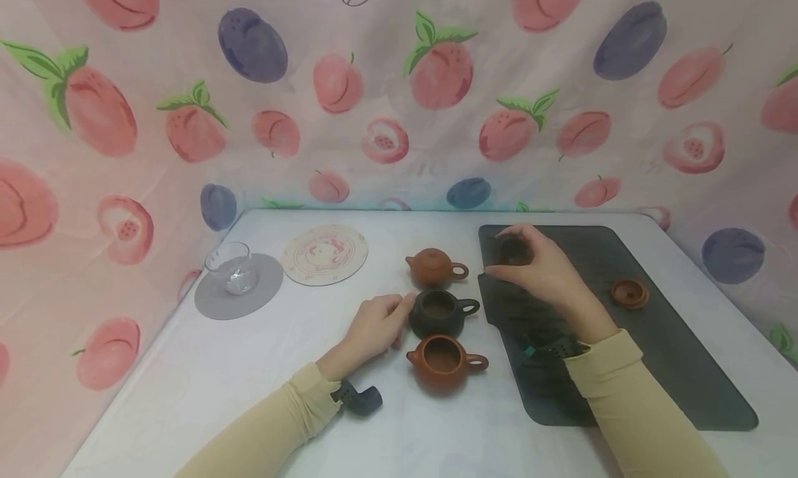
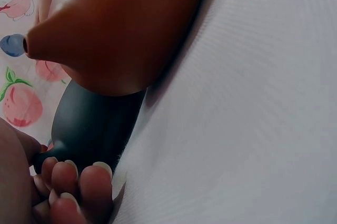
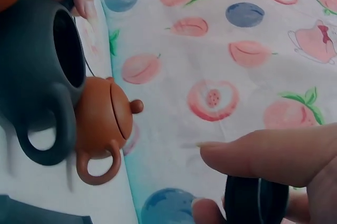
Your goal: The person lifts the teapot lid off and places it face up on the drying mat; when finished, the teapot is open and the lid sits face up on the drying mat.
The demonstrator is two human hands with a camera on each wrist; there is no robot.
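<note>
My left hand (image 1: 376, 320) is at the spout side of a black lidless teapot (image 1: 430, 324), fingers curled in and pinching its spout (image 2: 50, 155). Over the far left part of a dark tray (image 1: 654, 353), my right hand (image 1: 548, 270) holds a small round black lid (image 3: 255, 200) between thumb and fingers. Behind the black pot stands a lidded orange-brown teapot (image 1: 430, 269). Nearest me is a reddish-brown teapot (image 1: 439, 377) with its top uncovered. All three handles point right.
A reddish-brown lid (image 1: 630, 294) lies on the tray, right of my right hand. At the far left a clear glass cup (image 1: 239, 273) stands on a grey round mat (image 1: 215, 305). A patterned round mat (image 1: 325, 255) lies beside it. Fruit-printed cloth (image 1: 386, 90) hangs behind the table.
</note>
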